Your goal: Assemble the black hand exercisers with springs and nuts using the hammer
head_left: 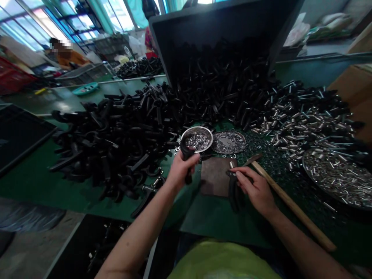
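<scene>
My left hand (183, 167) is closed around a black curved plastic part (188, 153), held up beside the steel bowl (211, 140) of small metal pieces. With thumb and forefinger, my right hand (257, 190) grips the top end of a black handle (233, 192). A short metal spring (231, 164) shows at that end, by my fingertips. This handle lies across the right edge of a flat brown metal plate (214, 176). To the right of my right hand rests a hammer (290, 203) with a wooden shaft.
Black curved parts (116, 135) are heaped at left, spilling from a large tipped bin (162, 42) behind. Springs and pins (302, 128) cover the right side, near a round tray (308, 170). A flat dish (229, 142) holds small rings. Another person (69, 58) sits far left.
</scene>
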Motion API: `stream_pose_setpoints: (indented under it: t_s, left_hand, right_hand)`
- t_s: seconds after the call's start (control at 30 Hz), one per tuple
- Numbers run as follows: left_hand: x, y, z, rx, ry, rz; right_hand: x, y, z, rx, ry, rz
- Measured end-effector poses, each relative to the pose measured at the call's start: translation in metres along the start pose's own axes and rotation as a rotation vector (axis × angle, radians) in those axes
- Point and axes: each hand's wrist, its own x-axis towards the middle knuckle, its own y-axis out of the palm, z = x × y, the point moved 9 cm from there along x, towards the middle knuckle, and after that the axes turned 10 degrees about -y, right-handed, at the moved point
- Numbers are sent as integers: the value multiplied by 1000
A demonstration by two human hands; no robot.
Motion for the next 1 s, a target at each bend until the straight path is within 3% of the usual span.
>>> stream_pose_setpoints:
  t_s: [0.03, 0.1, 0.2, 0.37, 0.5, 0.6, 0.73, 0.8, 0.87, 0.93, 1.0]
  left_hand:
    - [-20, 22, 21, -82, -102, 102]
    - [-54, 50, 47, -202, -228, 193]
    - [-78, 68, 56, -239, -280, 223]
    - [-81, 71, 44, -59, -214, 176]
    - [-81, 70, 45, 98, -113, 150]
    - [-81, 75, 63, 62, -230, 225]
    - [-78, 78, 74, -134, -355, 289]
    - [-74, 73, 71, -108, -331, 263]
    - [-70, 61, 60, 33, -201, 162]
    - [-69, 50, 44, 231, -26, 52]
    - [-71, 49, 36, 394, 72, 40]
  right_hand:
    - [-2, 0, 11, 26, -28, -34]
    - [-5, 1, 32, 35, -104, -75]
    - [-11, 5, 54, -14, -207, -99]
    - [-18, 8, 64, -115, -334, -108]
    - [-17, 15, 61, -159, -352, -12]
    - [-13, 17, 60, -148, -358, 82]
    - [-11, 14, 65, -214, -494, 133]
    - [-7, 8, 54, -213, -421, 80]
    - [-3, 11, 24, -82, -172, 86]
    - [-6, 30, -6, 127, 110, 201]
    - [-11, 53, -16, 304, 233, 373]
